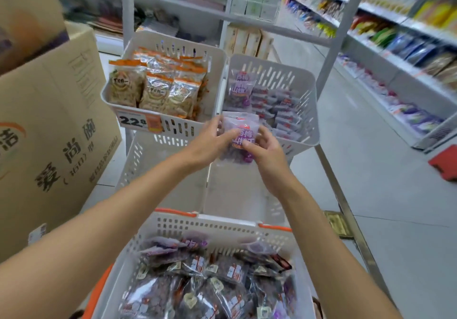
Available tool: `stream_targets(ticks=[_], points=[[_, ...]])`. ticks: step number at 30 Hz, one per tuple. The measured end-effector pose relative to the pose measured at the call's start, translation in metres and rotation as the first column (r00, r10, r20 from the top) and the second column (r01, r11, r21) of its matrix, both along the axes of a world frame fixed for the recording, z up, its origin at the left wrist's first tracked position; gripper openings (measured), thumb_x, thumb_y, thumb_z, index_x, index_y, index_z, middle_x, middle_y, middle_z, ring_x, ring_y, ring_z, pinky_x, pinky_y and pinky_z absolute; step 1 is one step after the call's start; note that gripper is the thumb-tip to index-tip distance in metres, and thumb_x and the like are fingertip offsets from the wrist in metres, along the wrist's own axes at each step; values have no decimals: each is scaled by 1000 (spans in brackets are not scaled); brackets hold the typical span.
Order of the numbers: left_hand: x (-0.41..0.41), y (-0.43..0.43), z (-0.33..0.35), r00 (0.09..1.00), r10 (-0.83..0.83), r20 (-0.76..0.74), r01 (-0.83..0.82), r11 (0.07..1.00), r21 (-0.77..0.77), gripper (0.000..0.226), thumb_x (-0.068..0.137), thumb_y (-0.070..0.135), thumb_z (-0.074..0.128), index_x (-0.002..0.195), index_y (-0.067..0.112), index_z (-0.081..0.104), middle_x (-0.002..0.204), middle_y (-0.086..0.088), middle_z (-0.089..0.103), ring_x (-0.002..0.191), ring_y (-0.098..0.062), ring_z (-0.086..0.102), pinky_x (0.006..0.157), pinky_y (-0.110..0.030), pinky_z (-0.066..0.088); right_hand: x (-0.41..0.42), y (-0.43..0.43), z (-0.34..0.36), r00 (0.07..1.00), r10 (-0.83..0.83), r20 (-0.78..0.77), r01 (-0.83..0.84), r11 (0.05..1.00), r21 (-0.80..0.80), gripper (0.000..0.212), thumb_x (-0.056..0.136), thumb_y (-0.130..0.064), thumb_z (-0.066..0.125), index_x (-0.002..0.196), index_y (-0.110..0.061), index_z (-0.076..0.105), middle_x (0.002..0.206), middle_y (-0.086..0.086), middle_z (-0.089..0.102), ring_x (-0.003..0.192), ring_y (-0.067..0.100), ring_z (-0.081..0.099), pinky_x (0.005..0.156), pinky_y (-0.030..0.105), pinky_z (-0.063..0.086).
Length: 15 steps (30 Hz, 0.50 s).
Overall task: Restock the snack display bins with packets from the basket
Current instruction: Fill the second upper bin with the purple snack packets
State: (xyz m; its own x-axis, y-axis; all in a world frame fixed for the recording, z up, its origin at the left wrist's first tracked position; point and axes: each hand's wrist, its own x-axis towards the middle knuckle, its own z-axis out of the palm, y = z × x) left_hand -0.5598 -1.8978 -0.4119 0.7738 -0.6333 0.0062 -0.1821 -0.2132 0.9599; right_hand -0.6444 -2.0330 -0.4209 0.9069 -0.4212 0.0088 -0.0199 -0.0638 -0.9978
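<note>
Both my hands hold one purple snack packet (241, 126) upright in front of the right-hand display bin (304, 91). My left hand (212, 143) grips its left edge and my right hand (265, 149) pinches its lower right side. That bin holds several similar purple packets (277, 110), one of them standing at its back left. The left display bin (158, 46) is filled with orange-topped clear packets (158, 88). Below me the white basket (210, 222) with orange handles is full of dark and purple packets (205, 279).
A lower white bin (153, 155) sits under the two display bins on a white rack (329, 71). Large cardboard boxes (49, 125) stand at my left. Stocked shelves (408, 46) line the aisle on the right, with a red object (445, 162) on the floor.
</note>
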Motion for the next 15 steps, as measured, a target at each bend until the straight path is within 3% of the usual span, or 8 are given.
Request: stream_targets(ticks=[2, 5, 8, 10, 13, 15], points=[[29, -9, 10, 954, 9, 300, -77, 973, 216, 81, 91, 53, 60, 154, 19, 23, 159, -7, 25, 145, -23, 27, 119, -40, 23, 24, -26, 23, 994, -104, 33, 106, 993, -52, 42, 93, -2, 60, 133, -11, 53, 115, 10, 69, 103, 19, 66, 78, 26, 54], [62, -16, 13, 879, -45, 475, -125, 939, 319, 108, 80, 54, 73, 158, 21, 5, 165, -2, 8, 151, -22, 10, 120, -38, 12, 60, -53, 46, 991, -130, 20, 131, 987, -91, 39, 93, -5, 60, 130, -15, 55, 116, 5, 69, 105, 18, 66, 86, 32, 55], [84, -25, -3, 864, -116, 491, -76, 932, 354, 115, 75, 53, 79, 157, 21, 5, 163, -2, 16, 148, -21, 18, 122, -37, 16, 92, -54, 39, 985, -22, -170, -11, 982, -188, 34, 88, -8, 69, 117, -20, 56, 111, 0, 68, 99, 16, 67, 80, 31, 56], [90, -29, -14, 864, -101, 494, -88, 934, 345, 115, 75, 54, 79, 158, 21, 5, 161, -3, 22, 146, -22, 25, 120, -40, 27, 104, -52, 27, 970, -49, -237, -40, 933, -358, 44, 87, -17, 72, 123, -20, 47, 116, -2, 64, 102, 15, 64, 84, 32, 54], [92, -31, -22, 841, -60, 537, -81, 969, 235, 122, 72, 52, 81, 157, 31, -3, 162, 4, 22, 147, -19, 27, 118, -43, 32, 106, -52, 18, 980, -55, -193, -57, 845, -531, 69, 87, -13, 67, 144, -15, 28, 123, -4, 56, 115, 13, 56, 83, 20, 47], [88, -30, -21, 832, -66, 550, -77, 970, 232, 119, 76, 45, 81, 157, 34, -6, 165, 5, 12, 150, -17, 18, 117, -37, 27, 104, -53, 15, 994, -45, -102, -20, 824, -566, 90, 84, -12, 67, 154, -24, 12, 140, -1, 45, 129, 15, 47, 100, 28, 47]])
